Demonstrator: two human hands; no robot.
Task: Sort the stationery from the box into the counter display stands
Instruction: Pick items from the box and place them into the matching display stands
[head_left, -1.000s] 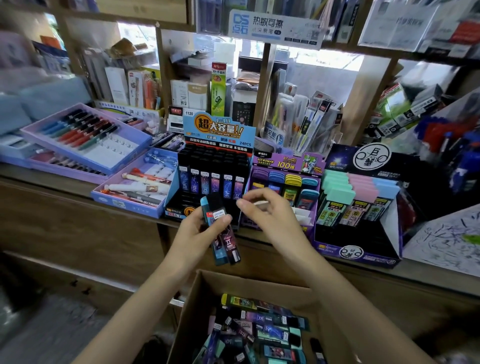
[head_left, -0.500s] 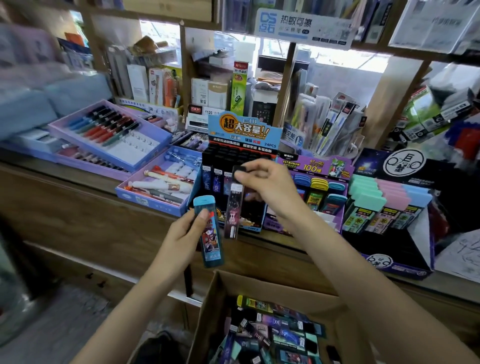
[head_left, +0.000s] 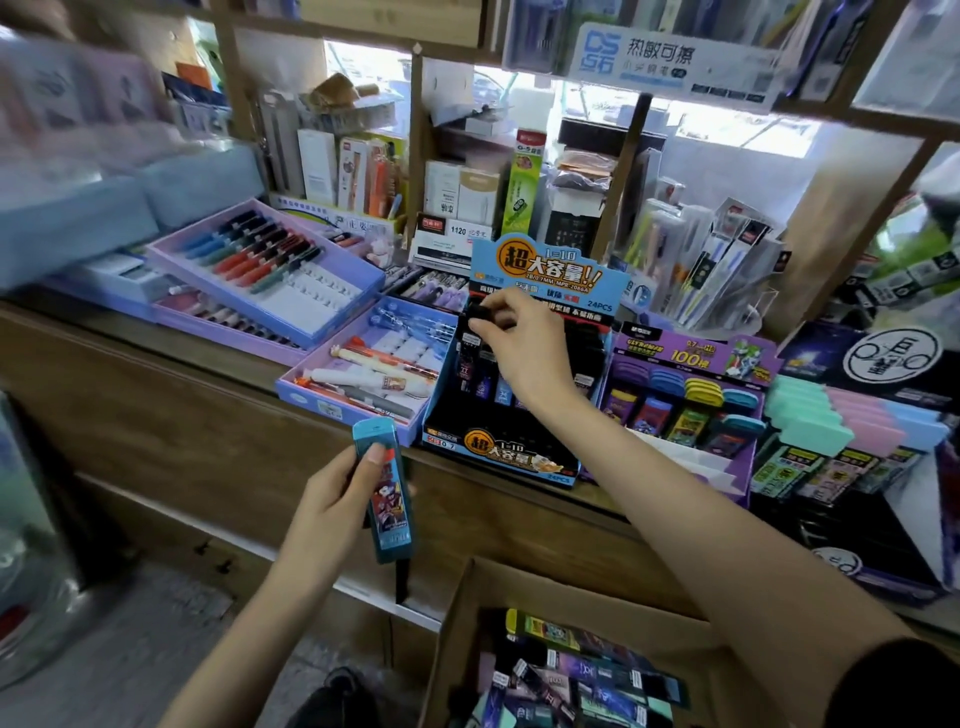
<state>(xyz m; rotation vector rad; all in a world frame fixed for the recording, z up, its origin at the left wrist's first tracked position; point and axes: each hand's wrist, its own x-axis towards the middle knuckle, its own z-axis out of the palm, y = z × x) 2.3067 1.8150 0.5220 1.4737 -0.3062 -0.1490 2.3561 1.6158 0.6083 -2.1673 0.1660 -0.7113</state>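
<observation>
Right hand (head_left: 524, 353) pinches one black lead case (head_left: 480, 314) at the blue display stand (head_left: 498, 457); nearer, left hand (head_left: 327, 514) grips one teal lead case (head_left: 387, 499). The cardboard box (head_left: 467, 623), near right, holds many cases.

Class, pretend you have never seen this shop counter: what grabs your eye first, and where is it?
The right hand pinches a black-capped case at the blue-and-black display stand in the centre. Lower left, the left hand holds a teal case roughly upright, and an open cardboard box of cases sits at the bottom.
</observation>
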